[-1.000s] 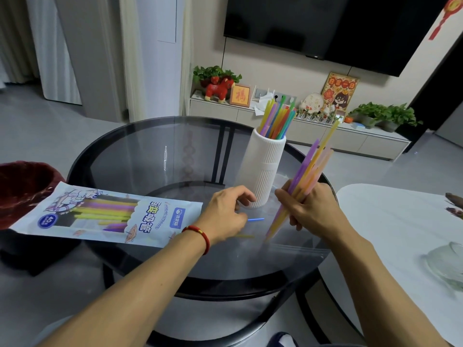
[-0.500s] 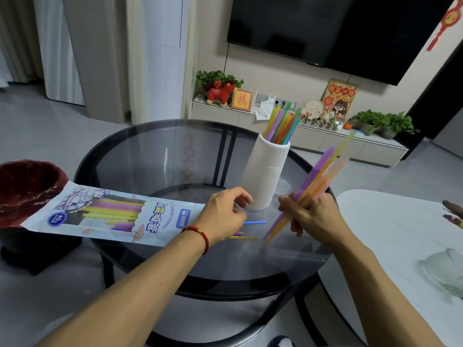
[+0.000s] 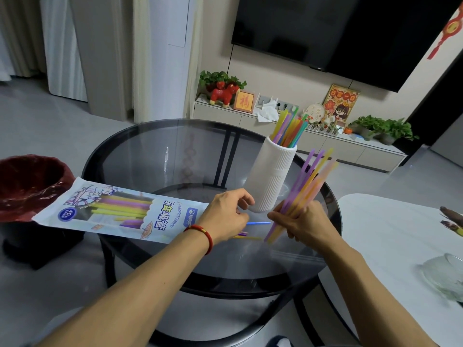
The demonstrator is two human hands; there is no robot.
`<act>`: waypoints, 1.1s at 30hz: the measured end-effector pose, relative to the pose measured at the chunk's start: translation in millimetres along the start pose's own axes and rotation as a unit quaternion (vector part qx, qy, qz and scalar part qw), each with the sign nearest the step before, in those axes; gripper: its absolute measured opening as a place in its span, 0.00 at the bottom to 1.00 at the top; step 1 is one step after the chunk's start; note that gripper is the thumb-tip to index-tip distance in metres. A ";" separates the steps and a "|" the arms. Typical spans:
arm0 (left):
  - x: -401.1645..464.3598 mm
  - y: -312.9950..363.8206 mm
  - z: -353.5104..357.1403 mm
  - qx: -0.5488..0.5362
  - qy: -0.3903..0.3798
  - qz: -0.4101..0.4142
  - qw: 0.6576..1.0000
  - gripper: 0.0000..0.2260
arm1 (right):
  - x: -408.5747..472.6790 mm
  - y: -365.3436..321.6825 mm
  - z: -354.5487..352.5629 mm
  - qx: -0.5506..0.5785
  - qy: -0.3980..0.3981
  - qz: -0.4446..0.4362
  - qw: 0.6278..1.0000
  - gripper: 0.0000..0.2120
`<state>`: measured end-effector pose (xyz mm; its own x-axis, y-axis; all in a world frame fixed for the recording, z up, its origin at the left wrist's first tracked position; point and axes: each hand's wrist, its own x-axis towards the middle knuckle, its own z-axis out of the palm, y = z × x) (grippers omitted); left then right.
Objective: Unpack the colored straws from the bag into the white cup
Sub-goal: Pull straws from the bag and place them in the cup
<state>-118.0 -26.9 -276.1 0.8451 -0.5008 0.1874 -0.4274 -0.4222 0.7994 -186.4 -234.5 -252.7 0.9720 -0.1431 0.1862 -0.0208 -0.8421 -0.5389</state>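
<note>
A tall ribbed white cup (image 3: 271, 176) stands on the round glass table (image 3: 155, 156) with several colored straws (image 3: 290, 126) sticking out of it. My right hand (image 3: 303, 222) grips a slanted bundle of purple, yellow and pink straws (image 3: 307, 182) just right of the cup. My left hand (image 3: 228, 215) rests at the mouth end of the straw bag (image 3: 117, 212), fingers curled over loose straws; whether it grips one is hidden. A blue straw (image 3: 259, 223) and yellow and purple ones (image 3: 246, 235) lie on the glass between my hands. More straws remain inside the bag.
A dark red-lined bin (image 3: 27, 186) stands left of the table under the bag's far end. A white table (image 3: 400, 246) with a clear glass dish (image 3: 446, 276) sits to the right. A low cabinet (image 3: 325, 146) with plants and ornaments runs along the wall.
My right hand has tilted the straw bundle lower and more to the right. The view has shifted slightly. My left hand stays at the bag's mouth.
</note>
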 end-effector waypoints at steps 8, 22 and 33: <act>-2.0 0.4 -0.7 0.001 -0.002 0.002 1.000 0.13 | -5.4 7.2 13.2 0.038 0.011 0.001 0.999 0.08; 0.2 7.1 -7.2 -0.025 0.045 -0.003 0.999 0.13 | 74.2 -50.4 -78.1 0.362 0.299 -0.055 0.881 0.15; 1.6 4.2 -7.7 -0.021 0.041 0.004 0.999 0.12 | 113.6 -78.0 -76.8 0.059 0.198 0.041 0.978 0.11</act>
<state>-116.0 -23.7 -268.1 0.8656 -0.4405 0.2381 -0.4221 -0.3860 0.8202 -92.3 -225.0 -126.4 0.8008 -0.4171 0.4299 -0.0444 -0.7571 -0.6518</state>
